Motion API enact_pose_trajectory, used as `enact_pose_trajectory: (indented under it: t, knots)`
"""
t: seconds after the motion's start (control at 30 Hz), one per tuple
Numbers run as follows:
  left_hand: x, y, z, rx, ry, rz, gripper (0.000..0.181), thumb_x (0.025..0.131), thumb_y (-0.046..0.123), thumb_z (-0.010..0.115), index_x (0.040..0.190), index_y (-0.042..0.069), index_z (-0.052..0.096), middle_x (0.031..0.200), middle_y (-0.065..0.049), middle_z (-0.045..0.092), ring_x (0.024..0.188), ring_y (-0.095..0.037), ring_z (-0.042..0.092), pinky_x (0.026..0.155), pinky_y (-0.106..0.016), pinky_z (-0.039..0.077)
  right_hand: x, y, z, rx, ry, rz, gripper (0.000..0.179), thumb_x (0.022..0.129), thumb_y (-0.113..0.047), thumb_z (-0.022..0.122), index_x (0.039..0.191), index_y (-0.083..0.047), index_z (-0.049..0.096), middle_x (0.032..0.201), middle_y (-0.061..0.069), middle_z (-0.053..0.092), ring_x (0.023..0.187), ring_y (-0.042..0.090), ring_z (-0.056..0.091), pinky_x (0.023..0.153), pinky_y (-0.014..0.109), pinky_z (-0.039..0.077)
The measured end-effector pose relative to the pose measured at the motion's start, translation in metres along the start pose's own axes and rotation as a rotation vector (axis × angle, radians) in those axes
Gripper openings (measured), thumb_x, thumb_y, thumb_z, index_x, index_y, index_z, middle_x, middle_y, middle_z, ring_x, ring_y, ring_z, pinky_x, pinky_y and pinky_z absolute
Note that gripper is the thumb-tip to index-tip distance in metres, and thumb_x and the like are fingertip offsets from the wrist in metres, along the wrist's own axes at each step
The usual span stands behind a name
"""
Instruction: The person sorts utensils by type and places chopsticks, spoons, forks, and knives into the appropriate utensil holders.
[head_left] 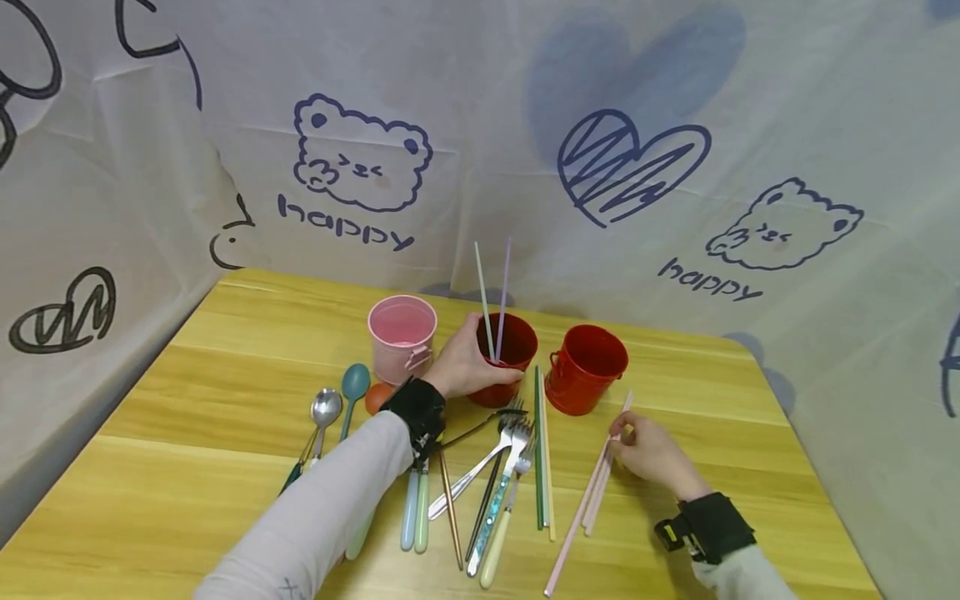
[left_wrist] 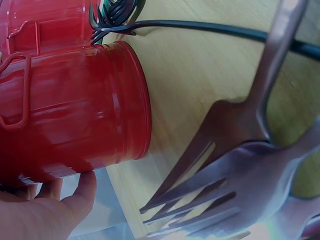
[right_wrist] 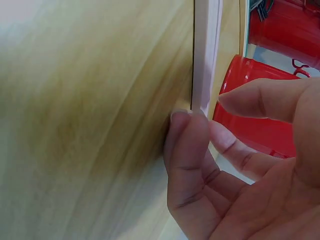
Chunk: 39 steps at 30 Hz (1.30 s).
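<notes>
My left hand grips the middle red bucket, thumb across its near side. Two pale chopsticks stand tilted inside it. In the left wrist view, fingertips press the bucket's wall. Several forks lie in front of it. My right hand rests at the upper part of several pink chopsticks on the table. Its curled fingers touch them in the right wrist view, while the thumb stands apart from the fingertips. Part of the pink chopsticks is hidden behind the fingers.
A second red bucket stands to the right, a pink bucket to the left. Green and yellow chopsticks lie between the forks and my right hand. Spoons lie at the left. A white cloth wall rises behind the table.
</notes>
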<state>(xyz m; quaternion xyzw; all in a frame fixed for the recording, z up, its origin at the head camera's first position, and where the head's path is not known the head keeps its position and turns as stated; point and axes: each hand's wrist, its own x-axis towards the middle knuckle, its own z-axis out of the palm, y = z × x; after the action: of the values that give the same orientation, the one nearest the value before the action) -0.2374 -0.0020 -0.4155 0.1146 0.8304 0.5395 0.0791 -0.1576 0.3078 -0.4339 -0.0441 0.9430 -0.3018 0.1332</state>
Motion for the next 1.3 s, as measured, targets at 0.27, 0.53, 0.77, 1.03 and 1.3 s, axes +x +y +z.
enact_pose_trajectory:
  t: [0.27, 0.53, 0.77, 1.03, 1.3]
  knots:
    - [-0.001, -0.001, 0.0, 0.026, 0.008, 0.004, 0.091, 0.075, 0.026, 0.089, 0.145, 0.008, 0.034, 0.14, -0.013, 0.054, 0.126, -0.031, 0.056, 0.106, -0.047, 0.051, 0.005, 0.001, 0.004, -0.004, 0.008, 0.017, 0.011, 0.087, -0.003, 0.065, 0.097, -0.002, 0.063, 0.061, -0.002, 0.048, 0.054, 0.012, 0.044, 0.051, 0.023, 0.033]
    - [0.002, -0.003, 0.0, 0.014, 0.009, 0.013, 0.091, 0.074, 0.025, 0.09, 0.145, 0.007, 0.035, 0.139, -0.012, 0.055, 0.125, -0.03, 0.056, 0.106, -0.047, 0.051, 0.008, 0.001, 0.009, -0.08, 0.072, 0.039, 0.007, 0.084, -0.008, 0.07, 0.085, -0.006, 0.064, 0.058, -0.003, 0.045, 0.052, 0.011, 0.04, 0.05, 0.022, 0.03]
    - [0.002, -0.002, 0.0, 0.009, 0.009, 0.007, 0.091, 0.074, 0.025, 0.09, 0.145, 0.007, 0.035, 0.139, -0.013, 0.055, 0.125, -0.031, 0.056, 0.106, -0.047, 0.051, 0.01, 0.002, 0.01, -0.085, 0.126, 0.126, 0.011, 0.084, -0.012, 0.071, 0.087, -0.005, 0.063, 0.062, -0.002, 0.047, 0.056, 0.013, 0.042, 0.052, 0.024, 0.03]
    - [0.0, 0.001, 0.0, -0.01, 0.005, 0.01, 0.092, 0.075, 0.024, 0.089, 0.146, 0.007, 0.034, 0.139, -0.013, 0.054, 0.126, -0.031, 0.055, 0.107, -0.047, 0.051, 0.009, -0.001, 0.013, -0.106, 0.186, 0.174, 0.027, 0.081, -0.017, 0.074, 0.095, -0.003, 0.056, 0.068, 0.004, 0.051, 0.059, 0.018, 0.047, 0.053, 0.027, 0.033]
    - [-0.004, 0.005, -0.001, -0.012, -0.01, 0.015, 0.09, 0.076, 0.023, 0.088, 0.146, 0.007, 0.034, 0.141, -0.016, 0.053, 0.127, -0.032, 0.055, 0.107, -0.048, 0.05, 0.005, 0.002, 0.01, -0.069, 0.226, 0.225, 0.046, 0.079, -0.016, 0.076, 0.108, 0.005, 0.047, 0.079, 0.016, 0.059, 0.066, 0.023, 0.053, 0.055, 0.029, 0.039]
